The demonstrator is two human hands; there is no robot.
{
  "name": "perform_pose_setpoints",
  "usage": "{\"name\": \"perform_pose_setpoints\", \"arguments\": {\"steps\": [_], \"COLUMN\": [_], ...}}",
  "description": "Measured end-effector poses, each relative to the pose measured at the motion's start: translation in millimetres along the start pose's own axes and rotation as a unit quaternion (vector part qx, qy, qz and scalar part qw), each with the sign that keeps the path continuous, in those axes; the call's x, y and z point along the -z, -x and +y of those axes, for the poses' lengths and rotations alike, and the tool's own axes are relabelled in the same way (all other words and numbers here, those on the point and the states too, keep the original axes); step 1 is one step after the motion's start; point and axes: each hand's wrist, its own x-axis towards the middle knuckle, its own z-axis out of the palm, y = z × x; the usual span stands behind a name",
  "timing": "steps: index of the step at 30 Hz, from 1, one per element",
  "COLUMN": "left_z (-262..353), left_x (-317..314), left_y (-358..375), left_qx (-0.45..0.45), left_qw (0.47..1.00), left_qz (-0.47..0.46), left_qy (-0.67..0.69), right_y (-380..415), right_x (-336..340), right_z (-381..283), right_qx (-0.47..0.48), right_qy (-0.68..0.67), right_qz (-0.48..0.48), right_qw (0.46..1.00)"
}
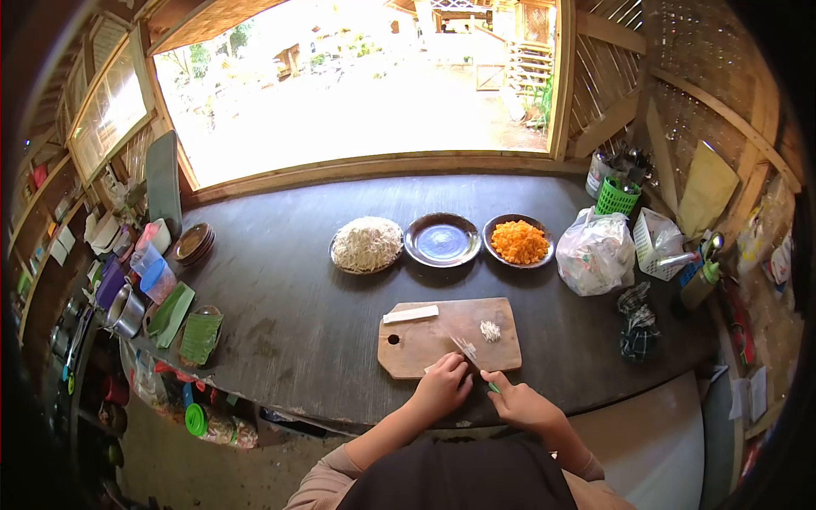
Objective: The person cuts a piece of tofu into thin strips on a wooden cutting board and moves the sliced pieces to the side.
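My right hand (518,403) is closed round the green handle of a knife (465,347), whose blade lies over the front of the wooden cutting board (450,315). Beside the blade, my left hand (444,384) rests at the board's front edge with its fingers bent together; what they press on is mostly hidden, only a small pale end showing. A long white piece (410,314) lies at the board's back left. Small white shreds (490,331) form a little heap on its right side.
Behind the board stand a plate of pale shreds (367,244), an empty plate (442,240) and a plate of orange shreds (519,242). Rightward are a plastic bag (596,252) and a dark cloth (637,323). Banana leaves (201,337) and containers sit at left.
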Motion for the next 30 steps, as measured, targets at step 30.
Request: {"name": "perform_pose_setpoints", "arguments": {"steps": [30], "left_z": [0], "left_x": [-1], "left_y": [1], "left_qx": [-0.004], "left_qw": [1.000], "left_qz": [-0.006], "left_qy": [-0.022], "right_y": [-3], "right_x": [-3], "right_z": [6], "right_qx": [0.033], "right_qy": [-0.011], "right_qz": [-0.001], "right_qw": [0.999]}}
